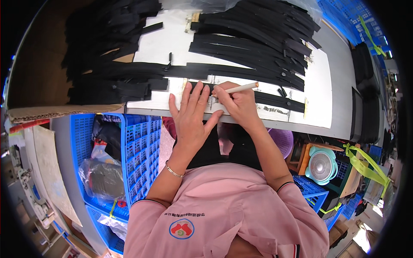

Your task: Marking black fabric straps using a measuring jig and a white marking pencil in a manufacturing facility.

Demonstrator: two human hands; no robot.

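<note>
While the left hand (191, 114) lies flat with fingers slightly spread, its fingertips rest on a black fabric strip (275, 100) near the centre of the frame. The right hand (238, 105) is closed in a writing grip on a white pen (243, 88), its back end slanting toward the right of the frame; the two hands are near each other but apart. The strip runs rightward along the lower part of a white work sheet (318, 94), passing behind the right hand. Whether the pen's tip touches the strip cannot be told, as the fingers hide it. The step is judged to be marking the strip against the dark lines (211, 103) drawn on the sheet. Good practice calls for steady fingertip pressure close to the mark, the strip straight and unstretched, its right end checked at the yellow tape (306, 107), and one short, light stroke. Slippage or slack would likely misplace the mark. The loose strips (254, 30) at upper centre should be kept off the marking line.
</note>
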